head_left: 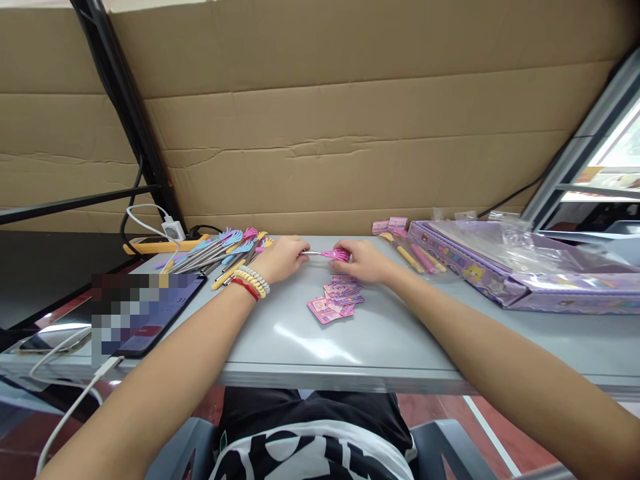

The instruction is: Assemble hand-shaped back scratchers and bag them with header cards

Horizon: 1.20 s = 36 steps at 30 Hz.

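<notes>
A slim stick (pixel 326 254) with a bright metal shaft and a pink, finger-pronged plastic head lies level between both hands, just beyond the fanned heap of thin, glossy pink cards (pixel 343 298). The left hand (pixel 283 260) pinches its handle end; the right hand (pixel 365 260) has its fingers closed about the pronged head. Left of the cards lies a loose bundle of similar sticks (pixel 220 250) — steel rods, moulded blue, pink and yellow ends. Right of the cards and farther back, a few yellow and pink sticks (pixel 407 253) rest near a shallow lilac carton (pixel 490 280), printed, with crinkled clear film (pixel 520 233) inside. Beyond the cards rises creased brown cardboard (pixel 350 120); beneath them, a smooth grey tabletop (pixel 400 347).
</notes>
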Tool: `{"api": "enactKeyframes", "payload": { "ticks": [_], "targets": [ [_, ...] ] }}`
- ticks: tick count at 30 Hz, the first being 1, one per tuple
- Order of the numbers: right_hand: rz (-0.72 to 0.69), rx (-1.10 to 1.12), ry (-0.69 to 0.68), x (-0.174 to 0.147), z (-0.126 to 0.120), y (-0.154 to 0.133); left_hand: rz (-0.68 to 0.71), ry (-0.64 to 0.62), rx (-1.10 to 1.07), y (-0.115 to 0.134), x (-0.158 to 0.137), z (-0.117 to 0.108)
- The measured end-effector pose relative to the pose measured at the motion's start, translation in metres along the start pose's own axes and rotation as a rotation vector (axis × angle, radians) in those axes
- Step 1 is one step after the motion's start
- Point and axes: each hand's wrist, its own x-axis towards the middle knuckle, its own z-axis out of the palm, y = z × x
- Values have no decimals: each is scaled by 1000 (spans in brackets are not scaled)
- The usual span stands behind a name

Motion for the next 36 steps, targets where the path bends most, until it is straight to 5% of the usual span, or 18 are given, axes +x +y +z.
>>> {"api": "enactKeyframes", "payload": {
  "ticks": [13, 25, 36],
  "targets": [
    [145, -18, -95, 1, -10, 12, -346, -76, 118, -10, -1, -11],
    [44, 25, -74, -3, -8, 16, -95, 0, -84, -12, -5, -7],
    [207, -48, -169, -3, -13, 34, -63, -250, -151, 1, -2, 2]
  ]
}}
